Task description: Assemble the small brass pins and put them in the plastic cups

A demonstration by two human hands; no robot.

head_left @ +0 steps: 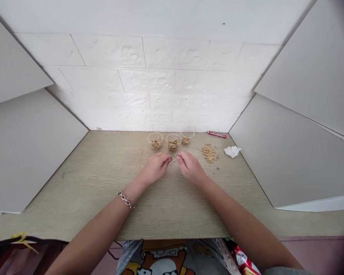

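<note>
My left hand (157,167) and my right hand (190,167) meet near the middle of the table, fingertips almost touching. Both are closed in a pinch. A small pale, thin bit (174,157) shows between the fingertips; it is too small to name, and I cannot tell which hand holds it. Just beyond the hands stand three clear plastic cups: a left cup (155,136), a middle cup (173,137) and a right cup (187,133). Small gold-coloured metal pieces lie in each. To the right of my right hand is a loose pile of thin gold-coloured pins (209,153).
A crumpled white tissue (232,151) lies right of the pile, and a red tube-shaped packet (217,134) rests near the white brick-patterned wall (149,80). Grey panels close in the wooden table (172,214) on both sides. Tiny specks are scattered left of the cups.
</note>
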